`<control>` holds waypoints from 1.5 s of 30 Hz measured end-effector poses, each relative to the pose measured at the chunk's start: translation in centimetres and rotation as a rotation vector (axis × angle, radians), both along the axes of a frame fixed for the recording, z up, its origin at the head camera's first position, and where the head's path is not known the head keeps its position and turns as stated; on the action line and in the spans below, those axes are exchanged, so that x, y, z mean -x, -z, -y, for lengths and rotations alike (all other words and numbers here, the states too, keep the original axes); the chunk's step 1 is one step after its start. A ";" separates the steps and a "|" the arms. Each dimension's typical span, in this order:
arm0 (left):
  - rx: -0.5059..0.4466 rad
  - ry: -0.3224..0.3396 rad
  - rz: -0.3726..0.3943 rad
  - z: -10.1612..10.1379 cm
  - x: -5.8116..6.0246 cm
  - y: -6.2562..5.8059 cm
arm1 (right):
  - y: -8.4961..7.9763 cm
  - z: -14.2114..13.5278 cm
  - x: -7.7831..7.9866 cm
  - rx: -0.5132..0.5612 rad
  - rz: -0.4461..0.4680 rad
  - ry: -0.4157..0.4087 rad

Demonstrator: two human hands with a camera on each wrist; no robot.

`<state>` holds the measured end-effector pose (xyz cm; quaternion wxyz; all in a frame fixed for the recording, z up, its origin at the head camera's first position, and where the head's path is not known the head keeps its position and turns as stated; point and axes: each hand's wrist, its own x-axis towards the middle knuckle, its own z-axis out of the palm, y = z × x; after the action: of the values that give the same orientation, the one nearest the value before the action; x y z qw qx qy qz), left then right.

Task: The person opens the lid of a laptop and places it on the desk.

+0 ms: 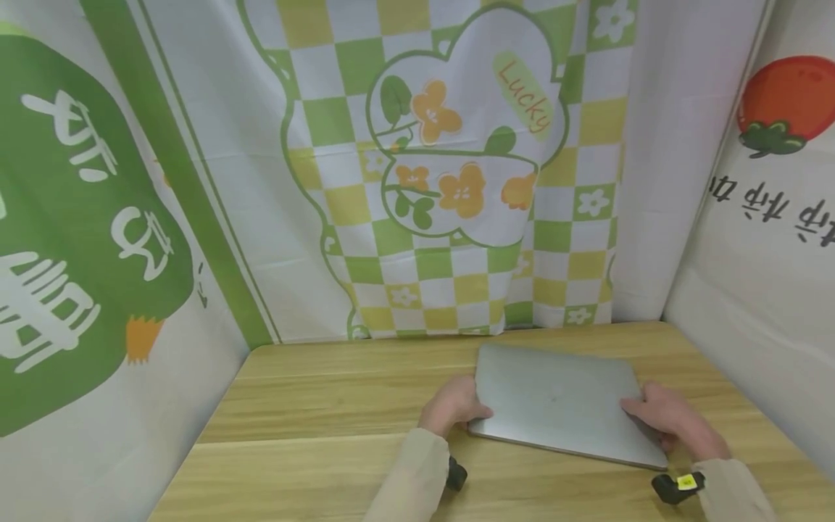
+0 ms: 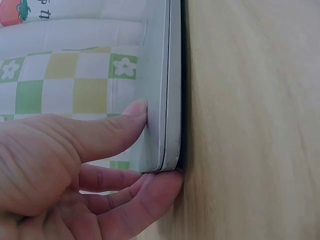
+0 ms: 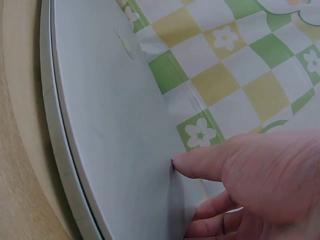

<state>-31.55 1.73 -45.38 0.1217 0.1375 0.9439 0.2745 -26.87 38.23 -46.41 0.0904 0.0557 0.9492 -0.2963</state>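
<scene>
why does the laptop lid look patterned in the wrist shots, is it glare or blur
Reflection, not blur: in the left wrist view the laptop lid mirrors the checked cloth; the right wrist view shows the same, and its edge bows from lens distortion. In the head view the lid is plain grey, evenly lit.

Bare table [image 1: 313, 435] left of laptop [image 1: 554, 399]

Wood table [image 1: 313, 435] w/ printed cloth walls [image 1: 457, 145]

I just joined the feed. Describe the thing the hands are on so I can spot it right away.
Find the wooden table in front of the checked curtain. On its far right part lies a closed laptop, with the left hand gripping its left edge and the right hand its right edge. It is a flat, plain silver-grey slab, the only object lying on the table.
</scene>
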 end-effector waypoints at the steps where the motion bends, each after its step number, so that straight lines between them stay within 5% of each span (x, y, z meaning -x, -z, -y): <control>1: 0.005 -0.001 -0.001 0.0 -0.1 0.0 | 0.0 0.0 0.0 0.002 0.000 -0.002; 15: -0.018 -0.007 0.005 1.4 -1.2 -0.4 | -0.3 1.0 -0.2 0.011 0.001 0.000; 24: -0.151 0.013 0.033 3.1 -1.5 -0.2 | 0.0 2.5 0.0 0.011 -0.015 -0.015; 45: -0.157 -0.046 0.066 6.8 -1.8 -0.1 | -0.1 6.6 0.0 0.062 -0.011 -0.028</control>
<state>-29.76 -5.11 -45.28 0.1353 0.1160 0.9178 0.3549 -26.88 31.63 -46.30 0.0910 0.0378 0.9407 -0.3246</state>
